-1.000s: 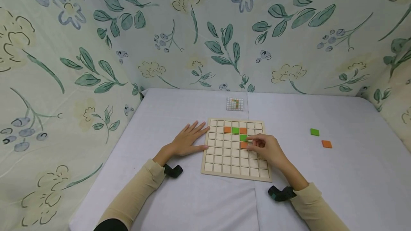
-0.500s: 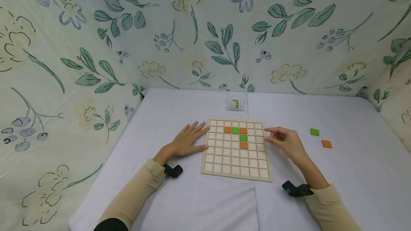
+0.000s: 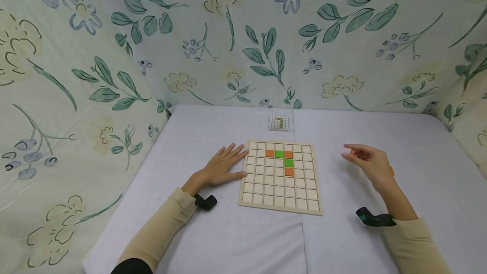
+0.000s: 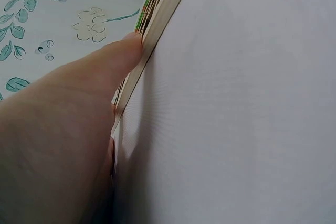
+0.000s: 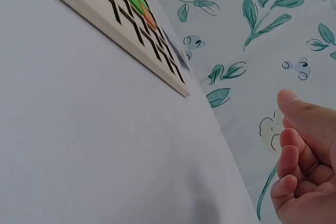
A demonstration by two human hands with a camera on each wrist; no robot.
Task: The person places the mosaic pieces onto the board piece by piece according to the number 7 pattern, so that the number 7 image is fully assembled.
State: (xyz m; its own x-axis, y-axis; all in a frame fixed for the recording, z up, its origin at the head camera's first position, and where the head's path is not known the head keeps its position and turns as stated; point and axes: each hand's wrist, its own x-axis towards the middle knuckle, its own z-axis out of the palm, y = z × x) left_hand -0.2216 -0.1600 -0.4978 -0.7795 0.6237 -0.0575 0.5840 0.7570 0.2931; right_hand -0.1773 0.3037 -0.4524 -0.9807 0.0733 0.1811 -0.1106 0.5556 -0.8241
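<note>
A square wooden grid board (image 3: 258, 200) lies on the cloth, holding three orange and two green square tiles. Across its upper row run an orange tile (image 3: 269, 154), a green tile (image 3: 279, 154) and another orange one; a green and an orange tile continue downward. My left hand (image 3: 218, 168) rests at the board's left edge with spread fingers, the thumb touching the rim in the left wrist view. Right of the board, above the cloth, hovers my right hand (image 3: 369, 164), thumb and index finger apart, the other fingers loosely curled, holding nothing. A loose orange tile (image 3: 392, 171) peeks out beside it.
A small pattern card (image 3: 278, 123) with a coloured grid lies behind the board. White cloth (image 3: 198, 240) covers the table, and a floral curtain (image 3: 228, 54) hangs along the back and left side.
My right hand has left the board and travelled rightward across the cloth. It now covers the loose green tile and most of the loose orange one. The left hand has stayed put.
</note>
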